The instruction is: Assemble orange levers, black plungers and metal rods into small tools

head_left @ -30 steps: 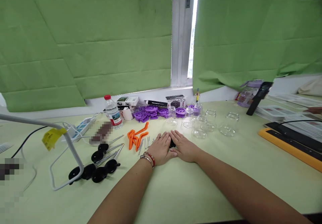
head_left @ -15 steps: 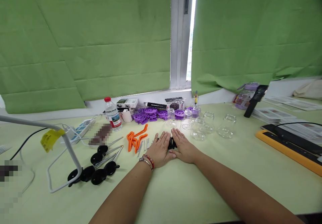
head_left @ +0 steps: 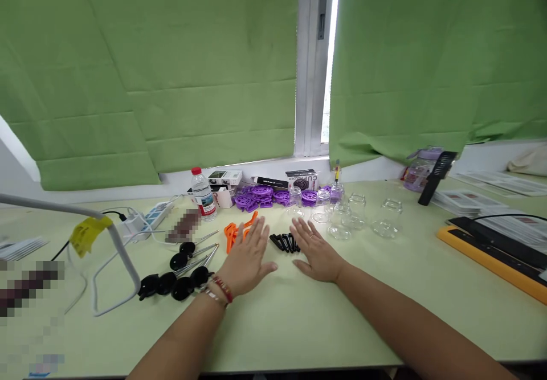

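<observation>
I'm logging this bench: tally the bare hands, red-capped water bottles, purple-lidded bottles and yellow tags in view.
Bare hands: 2 (left hand, right hand)
Red-capped water bottle: 1
Purple-lidded bottle: 1
Yellow tag: 1
Total: 5

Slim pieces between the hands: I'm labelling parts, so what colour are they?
The slim pieces are black, showing best in the head view.
</observation>
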